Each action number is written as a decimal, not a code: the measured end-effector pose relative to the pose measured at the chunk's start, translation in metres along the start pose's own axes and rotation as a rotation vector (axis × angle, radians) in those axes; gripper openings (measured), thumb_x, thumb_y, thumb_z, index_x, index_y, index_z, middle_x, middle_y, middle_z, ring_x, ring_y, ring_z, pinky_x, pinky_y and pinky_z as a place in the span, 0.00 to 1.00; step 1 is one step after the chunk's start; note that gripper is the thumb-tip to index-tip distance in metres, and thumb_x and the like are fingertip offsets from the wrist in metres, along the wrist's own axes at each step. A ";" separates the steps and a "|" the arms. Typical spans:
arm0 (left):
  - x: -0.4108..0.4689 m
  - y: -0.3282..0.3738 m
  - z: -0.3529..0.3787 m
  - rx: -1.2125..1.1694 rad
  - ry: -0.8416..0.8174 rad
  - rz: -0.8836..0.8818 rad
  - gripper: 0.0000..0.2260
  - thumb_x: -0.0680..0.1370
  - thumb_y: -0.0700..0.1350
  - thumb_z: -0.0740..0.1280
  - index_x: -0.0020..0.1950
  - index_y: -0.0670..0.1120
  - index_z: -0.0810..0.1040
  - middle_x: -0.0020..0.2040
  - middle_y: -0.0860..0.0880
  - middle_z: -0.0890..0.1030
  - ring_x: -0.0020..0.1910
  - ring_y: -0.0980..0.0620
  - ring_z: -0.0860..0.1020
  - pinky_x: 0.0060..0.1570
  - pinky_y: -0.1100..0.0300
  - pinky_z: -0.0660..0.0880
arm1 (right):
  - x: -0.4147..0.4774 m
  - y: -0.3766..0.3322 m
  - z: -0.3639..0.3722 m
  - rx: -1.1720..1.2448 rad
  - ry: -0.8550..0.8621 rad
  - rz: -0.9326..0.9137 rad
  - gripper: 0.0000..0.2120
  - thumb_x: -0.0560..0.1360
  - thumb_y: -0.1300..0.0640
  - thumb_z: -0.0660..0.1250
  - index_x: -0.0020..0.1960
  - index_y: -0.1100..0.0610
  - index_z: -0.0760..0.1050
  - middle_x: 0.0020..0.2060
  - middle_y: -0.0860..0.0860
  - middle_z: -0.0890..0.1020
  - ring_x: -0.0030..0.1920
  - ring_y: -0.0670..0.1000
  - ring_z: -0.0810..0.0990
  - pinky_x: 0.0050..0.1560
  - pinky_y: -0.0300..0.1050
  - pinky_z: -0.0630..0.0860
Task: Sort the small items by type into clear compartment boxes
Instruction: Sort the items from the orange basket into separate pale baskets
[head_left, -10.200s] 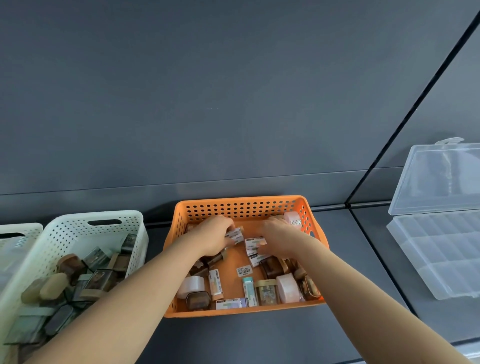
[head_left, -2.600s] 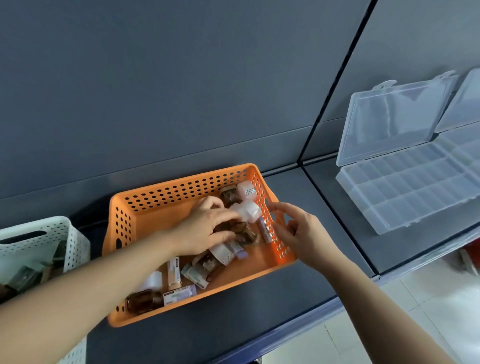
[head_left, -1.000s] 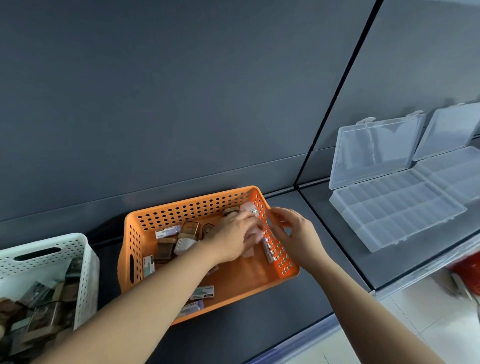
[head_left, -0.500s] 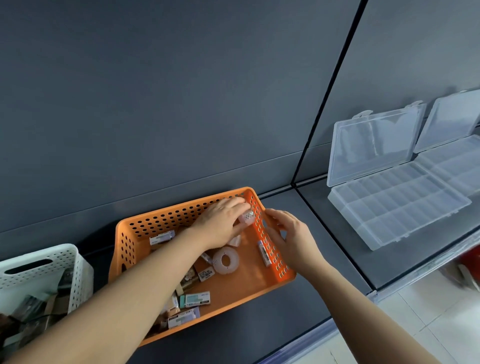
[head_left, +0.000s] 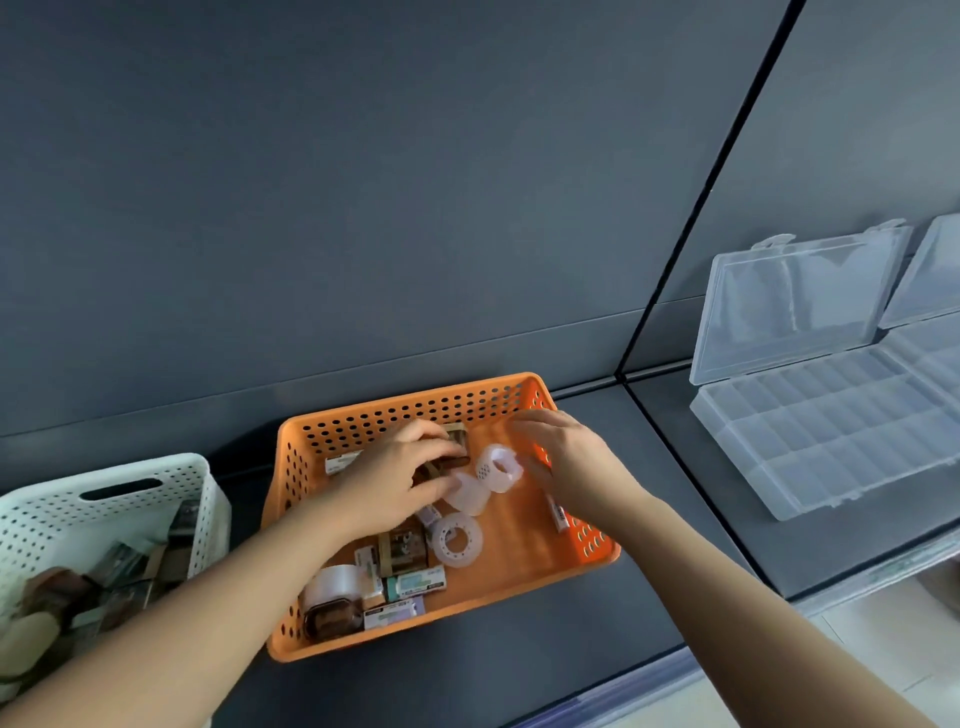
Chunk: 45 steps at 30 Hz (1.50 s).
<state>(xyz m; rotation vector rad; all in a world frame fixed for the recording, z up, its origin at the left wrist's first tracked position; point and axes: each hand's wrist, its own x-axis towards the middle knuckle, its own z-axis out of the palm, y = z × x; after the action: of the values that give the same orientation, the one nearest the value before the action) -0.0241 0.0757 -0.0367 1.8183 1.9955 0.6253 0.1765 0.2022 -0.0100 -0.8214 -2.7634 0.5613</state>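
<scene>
Orange basket (head_left: 405, 402) sits back against the dark wall (head_left: 363, 208), no room behind. Left hand (head_left: 395, 478), fingers curled on a brown case (head_left: 458, 441), and right hand (head_left: 566, 462), fingers loose, fill the back half, with tape rolls (head_left: 498, 467) between them. Front-left corner crowded with small boxes (head_left: 415, 582). Front-right floor bare. Perforated walls block the sides; top open. Bare shelf (head_left: 654, 441) between basket and clear compartment box (head_left: 831, 431): free lane. Box lid (head_left: 795, 306) stands up behind, compartments reachable from above. White basket (head_left: 104, 470) near on the left, narrow gap.
</scene>
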 end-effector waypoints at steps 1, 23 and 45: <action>-0.001 0.002 0.003 0.061 -0.039 -0.008 0.16 0.78 0.55 0.65 0.65 0.56 0.76 0.66 0.56 0.70 0.66 0.55 0.64 0.67 0.54 0.63 | 0.006 -0.005 0.002 -0.013 -0.081 -0.006 0.15 0.78 0.56 0.64 0.65 0.54 0.74 0.66 0.48 0.74 0.63 0.51 0.74 0.59 0.45 0.73; -0.102 0.052 -0.015 -0.597 0.501 -0.486 0.07 0.77 0.46 0.68 0.53 0.50 0.74 0.49 0.55 0.80 0.51 0.62 0.79 0.47 0.70 0.74 | 0.031 -0.042 0.014 0.328 -0.190 -0.052 0.16 0.75 0.56 0.67 0.62 0.51 0.75 0.51 0.46 0.79 0.50 0.47 0.78 0.49 0.36 0.73; -0.408 -0.105 -0.123 -0.095 0.892 -0.974 0.24 0.70 0.42 0.76 0.63 0.47 0.73 0.56 0.52 0.74 0.57 0.50 0.75 0.53 0.58 0.69 | 0.023 -0.357 0.124 0.898 -0.470 -0.030 0.16 0.74 0.59 0.71 0.59 0.53 0.71 0.49 0.49 0.78 0.44 0.46 0.81 0.47 0.41 0.78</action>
<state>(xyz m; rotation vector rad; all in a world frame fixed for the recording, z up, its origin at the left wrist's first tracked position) -0.1373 -0.3471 -0.0023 0.2811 2.9145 1.2404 -0.0513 -0.0984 0.0265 -0.4486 -2.3971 1.9776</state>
